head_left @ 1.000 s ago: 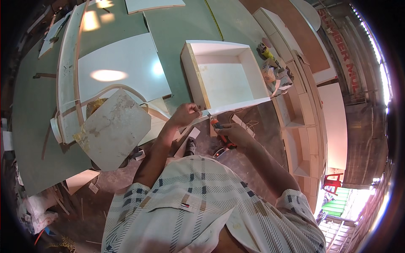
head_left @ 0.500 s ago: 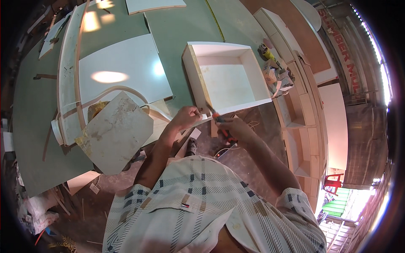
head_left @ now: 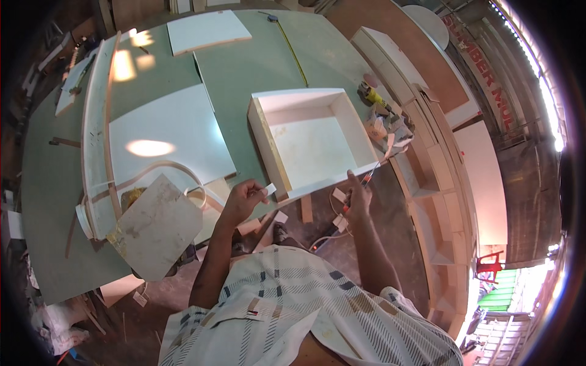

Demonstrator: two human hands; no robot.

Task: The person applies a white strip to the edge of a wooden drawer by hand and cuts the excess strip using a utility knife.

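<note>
Your left hand [head_left: 243,200] pinched a white edging strip [head_left: 269,189] at the shallow white box's [head_left: 314,139] seven-o'clock corner on the worktop [head_left: 256,67]; your right hand [head_left: 357,196] gripped a red-handled tool [head_left: 368,175] at five o'clock. Edge trimming seemed underway; next needed steady alignment.

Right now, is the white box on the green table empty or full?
Empty: the white box lies open side up, and only its bare pale bottom shows inside.

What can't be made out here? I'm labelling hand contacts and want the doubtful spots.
- Head view: what the left hand pinches beside the white box is too small to identify.
- Right hand: its grip on a thin red-handled tool is hidden by its fingers.
</note>
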